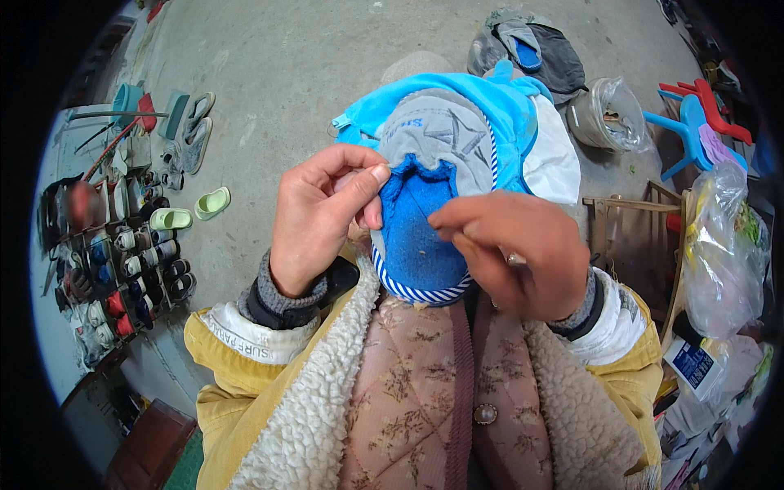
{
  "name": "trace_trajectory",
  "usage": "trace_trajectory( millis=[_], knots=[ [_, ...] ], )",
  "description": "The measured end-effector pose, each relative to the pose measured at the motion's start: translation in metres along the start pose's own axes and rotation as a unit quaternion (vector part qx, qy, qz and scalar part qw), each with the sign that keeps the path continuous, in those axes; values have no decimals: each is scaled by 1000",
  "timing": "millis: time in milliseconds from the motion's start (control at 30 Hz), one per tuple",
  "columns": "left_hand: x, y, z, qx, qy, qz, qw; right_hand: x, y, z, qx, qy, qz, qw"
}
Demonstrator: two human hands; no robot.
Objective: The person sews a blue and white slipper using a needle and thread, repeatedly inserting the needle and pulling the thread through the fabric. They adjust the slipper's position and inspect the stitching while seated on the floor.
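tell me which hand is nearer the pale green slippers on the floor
Left. The left hand pinches the blue-lined slipper, to the right of the pale green slippers; the right hand is farther away, at the blue-lined slipper's right side.

The slipper [422,253] has a pale grey upper with dark star outlines and blue lettering, a vivid blue lining and insole, and edging in diagonal navy-and-white stripes. The cloth [516,122] around its toe is turquoise, and the fabric [552,163] to the right is white. The coat [224,392] is mustard yellow, with white cuff bands and cream fleece trim. The quilted garment [400,392] is dusty pink with brown floral sprigs and a plum-brown placket.
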State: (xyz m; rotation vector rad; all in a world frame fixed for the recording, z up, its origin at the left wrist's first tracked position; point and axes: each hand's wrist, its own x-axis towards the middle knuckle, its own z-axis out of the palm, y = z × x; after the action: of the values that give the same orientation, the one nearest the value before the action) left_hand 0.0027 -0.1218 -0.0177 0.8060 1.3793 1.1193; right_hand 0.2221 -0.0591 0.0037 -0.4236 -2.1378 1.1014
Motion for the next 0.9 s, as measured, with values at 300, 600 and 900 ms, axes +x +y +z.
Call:
trace_trajectory(
  millis=[300,600,900],
  knots=[
    [0,-1,1,4,18,-11,1000,11,16,6,-115,33,-74,990],
    [3,-3,-1,4,10,-6,1000,7,-1,0,-75,-3,-113,991],
    [2,-2,1,-5,10,-4,1000,9,20,6,-161,28,-14,987]
  ],
)
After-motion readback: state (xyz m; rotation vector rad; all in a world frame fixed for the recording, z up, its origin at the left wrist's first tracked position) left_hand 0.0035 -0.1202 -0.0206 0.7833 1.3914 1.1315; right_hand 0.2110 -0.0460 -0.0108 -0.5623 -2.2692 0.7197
